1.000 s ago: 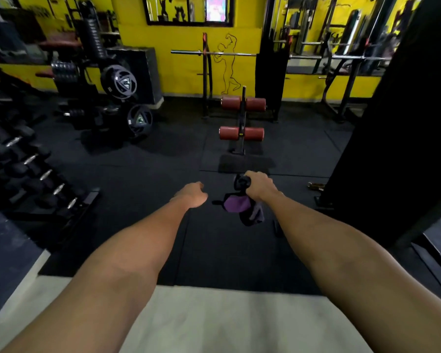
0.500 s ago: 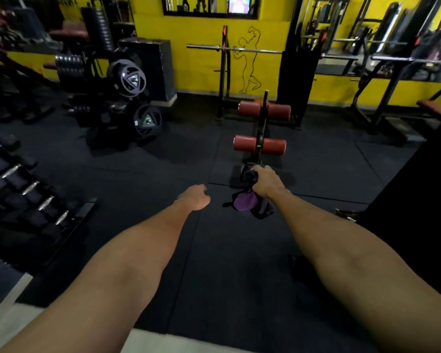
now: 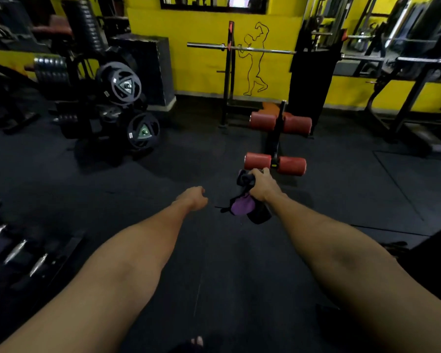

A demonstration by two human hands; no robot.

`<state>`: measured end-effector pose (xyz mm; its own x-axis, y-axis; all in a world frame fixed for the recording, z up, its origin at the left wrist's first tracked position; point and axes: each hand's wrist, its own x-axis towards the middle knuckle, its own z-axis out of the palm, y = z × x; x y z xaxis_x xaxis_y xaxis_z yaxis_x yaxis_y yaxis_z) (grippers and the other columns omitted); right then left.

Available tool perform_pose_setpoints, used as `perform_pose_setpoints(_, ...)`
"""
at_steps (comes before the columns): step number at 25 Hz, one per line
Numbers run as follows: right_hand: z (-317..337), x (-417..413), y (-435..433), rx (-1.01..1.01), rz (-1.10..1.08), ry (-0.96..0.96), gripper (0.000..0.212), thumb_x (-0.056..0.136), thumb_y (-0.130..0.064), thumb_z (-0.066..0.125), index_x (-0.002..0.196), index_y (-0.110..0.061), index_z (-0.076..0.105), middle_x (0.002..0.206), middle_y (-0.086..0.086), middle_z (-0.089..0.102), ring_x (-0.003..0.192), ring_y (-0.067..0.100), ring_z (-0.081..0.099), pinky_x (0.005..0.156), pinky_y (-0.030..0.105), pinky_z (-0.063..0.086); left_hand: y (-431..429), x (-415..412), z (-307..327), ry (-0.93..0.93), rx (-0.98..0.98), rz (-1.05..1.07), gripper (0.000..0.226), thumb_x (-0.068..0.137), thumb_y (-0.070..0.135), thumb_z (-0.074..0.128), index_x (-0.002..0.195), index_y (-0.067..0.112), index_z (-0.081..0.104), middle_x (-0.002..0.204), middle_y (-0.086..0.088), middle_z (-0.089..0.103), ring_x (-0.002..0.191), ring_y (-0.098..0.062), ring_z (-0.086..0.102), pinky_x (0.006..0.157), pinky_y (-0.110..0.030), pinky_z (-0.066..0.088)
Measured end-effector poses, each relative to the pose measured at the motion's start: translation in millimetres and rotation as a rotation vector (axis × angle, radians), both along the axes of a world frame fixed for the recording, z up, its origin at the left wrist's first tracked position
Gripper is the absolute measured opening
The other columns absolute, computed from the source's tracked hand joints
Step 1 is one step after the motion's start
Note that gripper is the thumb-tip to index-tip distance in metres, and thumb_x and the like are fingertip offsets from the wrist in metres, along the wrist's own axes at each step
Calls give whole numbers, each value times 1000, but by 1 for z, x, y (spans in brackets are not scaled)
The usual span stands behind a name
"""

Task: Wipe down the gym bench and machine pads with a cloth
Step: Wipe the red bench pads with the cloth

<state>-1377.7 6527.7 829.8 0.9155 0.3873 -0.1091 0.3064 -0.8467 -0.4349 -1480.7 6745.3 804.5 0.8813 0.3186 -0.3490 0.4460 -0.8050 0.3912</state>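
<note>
My right hand (image 3: 262, 186) is closed around a crumpled dark and purple cloth (image 3: 242, 206), which hangs below the fist over the floor. My left hand (image 3: 194, 197) is held out beside it as a loose fist with nothing in it. Ahead on the dark floor stands a machine with red roller pads: a near pair (image 3: 275, 163) just beyond my right hand and a far pair (image 3: 281, 122) behind it, joined by a black post. The cloth is apart from the pads.
A weight-plate rack (image 3: 120, 108) stands at the left. Dumbbells (image 3: 18, 250) line the near left edge. A barbell on a stand (image 3: 239, 48) sits against the yellow wall. Black machine frames (image 3: 405, 98) fill the right side. Dark rubber flooring (image 3: 214, 263) lies underfoot.
The view has advanced toward the red roller pads, which now look larger and closer. The pale ledge at the bottom has dropped out of sight. Both hands keep their grip and pose.
</note>
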Motion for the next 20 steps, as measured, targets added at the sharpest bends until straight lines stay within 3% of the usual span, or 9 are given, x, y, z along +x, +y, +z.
perform_pose_setpoints(5, 13, 92, 75, 34, -9, 24, 47, 87, -9, 63, 130, -22, 48, 125, 12, 39, 109, 43, 56, 90, 46, 47, 79, 101, 19, -3, 17, -23, 53, 98, 30, 48, 149, 21, 42, 152, -8, 45, 131, -28, 51, 104, -38, 45)
perform_pose_setpoints(9, -1, 187, 123, 12, -14, 34, 44, 87, -9, 64, 127, -20, 50, 129, 14, 38, 108, 44, 58, 87, 45, 49, 124, 193, 6, 16, -3, -28, 53, 98, 31, 48, 150, 22, 41, 153, -7, 44, 133, -28, 49, 107, -40, 44)
perform_pose_setpoints(20, -41, 449, 197, 26, -46, 97, 43, 87, -10, 61, 129, -16, 51, 127, 12, 36, 106, 41, 58, 91, 48, 51, 193, 465, -19, 42, -54, -53, 54, 98, 31, 49, 151, 23, 40, 151, -8, 45, 131, -28, 50, 105, -41, 45)
